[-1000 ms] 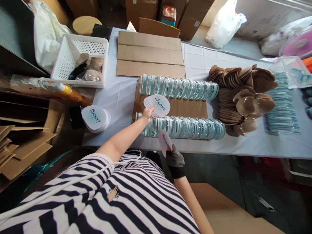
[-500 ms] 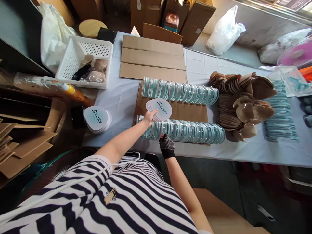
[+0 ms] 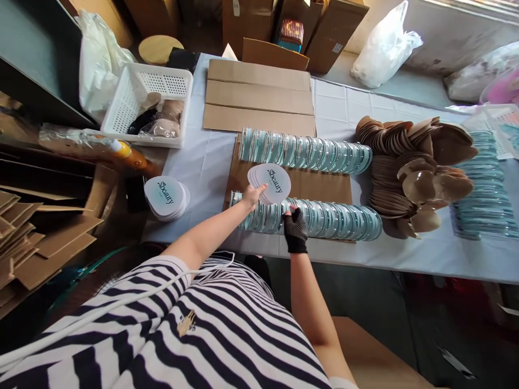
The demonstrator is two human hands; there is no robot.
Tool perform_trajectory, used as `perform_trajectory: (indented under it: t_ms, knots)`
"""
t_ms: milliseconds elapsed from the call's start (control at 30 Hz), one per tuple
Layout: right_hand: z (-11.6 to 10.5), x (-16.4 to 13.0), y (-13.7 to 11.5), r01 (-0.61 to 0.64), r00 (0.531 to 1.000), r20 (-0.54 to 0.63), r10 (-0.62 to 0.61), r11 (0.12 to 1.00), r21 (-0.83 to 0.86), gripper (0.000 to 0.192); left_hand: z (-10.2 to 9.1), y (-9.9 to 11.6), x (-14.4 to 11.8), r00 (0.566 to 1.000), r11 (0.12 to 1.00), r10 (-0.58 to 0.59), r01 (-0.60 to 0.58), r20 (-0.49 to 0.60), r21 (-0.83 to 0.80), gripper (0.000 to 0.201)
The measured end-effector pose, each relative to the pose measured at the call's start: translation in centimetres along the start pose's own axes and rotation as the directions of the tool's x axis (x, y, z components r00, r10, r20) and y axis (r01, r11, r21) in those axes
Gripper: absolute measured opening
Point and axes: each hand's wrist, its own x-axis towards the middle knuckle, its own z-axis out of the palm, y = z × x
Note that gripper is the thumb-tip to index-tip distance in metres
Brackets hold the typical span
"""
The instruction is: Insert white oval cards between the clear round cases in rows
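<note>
My bare left hand [image 3: 252, 195] holds a fanned stack of white oval cards [image 3: 273, 182] printed "beauty" above the near row of clear teal-edged discs [image 3: 336, 220]. In a black dotted glove, my right hand [image 3: 294, 227] rests on that row just below the cards, fingertips at the discs' top edge. Whether those fingers pinch anything is hidden. A second row of discs [image 3: 304, 153] lies behind, both on a cardboard sheet [image 3: 324, 185].
Another stack of white cards [image 3: 166, 197] sits left on the white-covered table [image 3: 203, 162]. A pile of brown heart-shaped pads [image 3: 413, 167] and more teal discs [image 3: 482, 200] lie right. A white basket [image 3: 178, 86] and flat cardboard strips [image 3: 259, 97] are behind.
My gloved right hand held a single card below the table edge a second ago. It has since risen onto the near row of discs, and the card no longer shows. My left hand stays put.
</note>
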Motion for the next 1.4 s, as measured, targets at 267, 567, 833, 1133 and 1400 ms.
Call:
perform_trajectory:
  t_ms: [267, 567, 833, 1133, 1400]
  knots:
    - [1.6, -0.2, -3.7, 0.374, 0.868, -0.206, -0.453, 0.866, -0.331, 0.055, -1.3, -0.3, -2.8, 0.994, 0.979, 0.109, -0.106, -0.004, 0.173, 0.037]
    - [1.7, -7.4, -1.3, 0.043, 0.929, -0.338, -0.152, 0.951, -0.307, 0.053, -1.8, 2.4, -1.4, 0.975, 0.997, 0.032, -0.046, 0.219, 0.063, 0.042]
    - [4.6, -12.0, -1.9, 0.027, 0.951, 0.258, 0.17, 0.785, -0.619, 0.04, -5.2, 3.0, 1.2, 0.998, 0.999, -0.041, 0.041, -0.037, -0.013, 0.037]
    - [6.1, -7.1, -3.4, 0.102, 0.986, 0.167, 0.004, 0.777, -0.621, 0.029, -5.3, 4.2, 0.9, 0.988, 0.971, -0.123, 0.1, -0.095, -0.219, 0.039]
    - [7.2, -5.2, -4.8, 0.179, 0.957, 0.289, 0.04, 0.7, -0.691, 0.026, -5.5, 4.1, 0.6, 0.991, 0.966, -0.12, 0.102, -0.067, -0.237, 0.036]
